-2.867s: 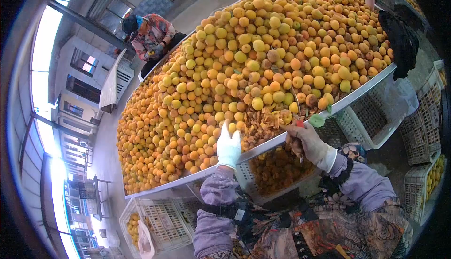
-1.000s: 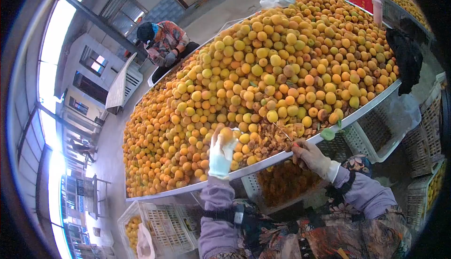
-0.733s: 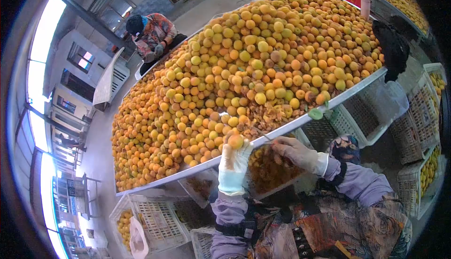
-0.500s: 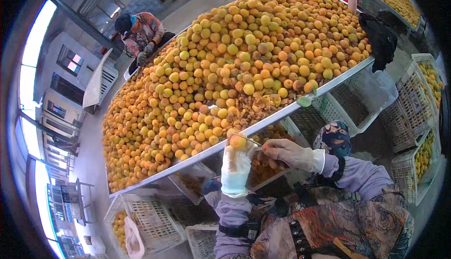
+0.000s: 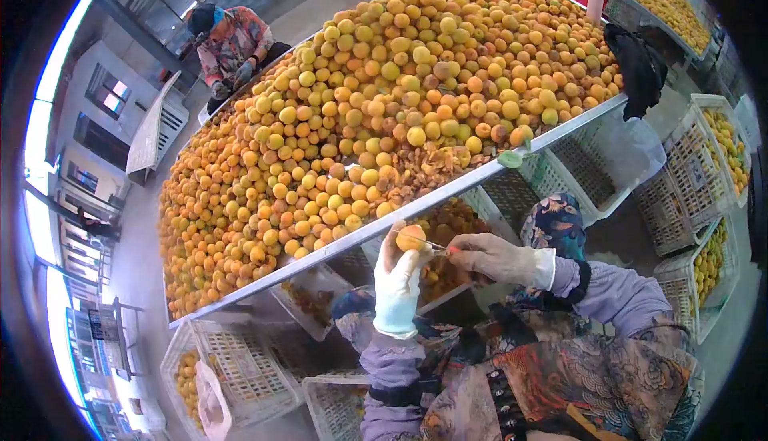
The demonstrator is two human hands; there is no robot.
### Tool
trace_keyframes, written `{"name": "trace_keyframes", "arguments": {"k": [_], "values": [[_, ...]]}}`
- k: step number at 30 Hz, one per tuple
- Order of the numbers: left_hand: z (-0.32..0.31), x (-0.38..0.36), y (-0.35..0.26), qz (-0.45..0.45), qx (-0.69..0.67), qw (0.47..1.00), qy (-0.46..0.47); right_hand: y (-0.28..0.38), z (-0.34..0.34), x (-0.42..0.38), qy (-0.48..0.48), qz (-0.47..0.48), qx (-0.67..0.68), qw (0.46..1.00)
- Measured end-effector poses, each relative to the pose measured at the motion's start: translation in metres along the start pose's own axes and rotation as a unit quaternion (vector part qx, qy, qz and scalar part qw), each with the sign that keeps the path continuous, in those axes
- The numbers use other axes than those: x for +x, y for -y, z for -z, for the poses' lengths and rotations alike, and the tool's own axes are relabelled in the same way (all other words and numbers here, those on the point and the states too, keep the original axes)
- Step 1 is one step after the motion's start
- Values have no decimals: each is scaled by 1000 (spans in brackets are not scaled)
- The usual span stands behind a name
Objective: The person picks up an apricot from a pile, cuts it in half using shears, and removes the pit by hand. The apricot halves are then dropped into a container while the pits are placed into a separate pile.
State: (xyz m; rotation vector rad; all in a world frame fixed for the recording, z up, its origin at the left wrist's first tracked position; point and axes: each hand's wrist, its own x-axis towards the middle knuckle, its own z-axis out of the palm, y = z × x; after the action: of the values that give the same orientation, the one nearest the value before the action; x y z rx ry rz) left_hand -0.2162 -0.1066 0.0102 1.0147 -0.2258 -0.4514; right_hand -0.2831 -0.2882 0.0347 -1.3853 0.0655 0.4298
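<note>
My left hand [image 5: 395,285], in a white glove, holds one yellow-orange apricot [image 5: 410,238] between thumb and fingers, just outside the table's metal edge. In my gloved right hand [image 5: 498,259] is a thin metal tool [image 5: 434,246] with a red part at the fingertips. Its slender tip reaches left to the apricot and overlaps it in this view. Behind the hands, a large heap of apricots [image 5: 320,145] covers the sloping table. Brown, split fruit pieces [image 5: 428,171] lie near its rim, beside a green leaf [image 5: 510,159].
Below the table edge [image 5: 320,266] stand crates, one holding orange fruit pieces [image 5: 452,229]. More crates of fruit [image 5: 240,361] are at the lower left, with others [image 5: 680,193] stacked right. A black cloth [image 5: 638,69] hangs at the corner. Another person [image 5: 232,49] sits across the heap.
The head view has shifted, so the table and crates sit further left. My left fingers are spread more around the apricot, which sits slightly lower; the right hand keeps its grip on the tool.
</note>
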Motion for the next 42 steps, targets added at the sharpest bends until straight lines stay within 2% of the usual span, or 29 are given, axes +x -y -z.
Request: {"name": "trace_keyframes", "arguments": {"k": [7, 9, 13, 16, 18, 19, 26, 28, 31, 33, 37, 39, 40, 41, 42], "values": [[5, 1, 3, 26, -16, 1000, 4, -10, 0, 2, -11, 32, -36, 999], [7, 1, 6, 27, -18, 999, 2, -10, 1, 1, -37, -23, -37, 998], [7, 1, 4, 21, -16, 1000, 11, -7, 1, 1, -33, -8, -65, 997], [7, 3, 6, 10, 1, 1000, 3, -3, -1, 0, -17, -34, -30, 999], [3, 0, 4, 14, 3, 1000, -4, -7, -3, 1, -29, 31, -67, 997], [1, 0, 3, 16, 5, 1000, -10, -9, -2, 1, -30, 30, -67, 997], [9, 0, 11, 19, 23, 1000, -3, -5, -1, -1, -7, -37, -42, 998], [6, 0, 8, -12, 92, 996, -8, -4, -1, -2, 2, -45, -36, 998], [2, 0, 10, -38, 110, 993, -11, -6, -2, -2, 7, -39, -15, 999], [-3, -2, 11, -30, 110, 993, -26, -29, -5, 5, 4, 44, 44, 998], [-1, -1, 15, -32, 139, 990, -17, -47, -8, 6, -26, 66, 22, 997], [-1, 0, 15, -27, 141, 990, -12, -33, -10, 5, -38, -2, 54, 998], [-3, 1, 16, -45, 115, 992, -12, -24, -10, 4, -38, 1, 54, 998], [-5, 2, 17, -62, 88, 994, -13, -15, -9, 1, -30, -24, 37, 999], [-1, 5, 19, -42, 106, 993, 1, -8, -9, -1, -21, -50, 19, 998]]}}
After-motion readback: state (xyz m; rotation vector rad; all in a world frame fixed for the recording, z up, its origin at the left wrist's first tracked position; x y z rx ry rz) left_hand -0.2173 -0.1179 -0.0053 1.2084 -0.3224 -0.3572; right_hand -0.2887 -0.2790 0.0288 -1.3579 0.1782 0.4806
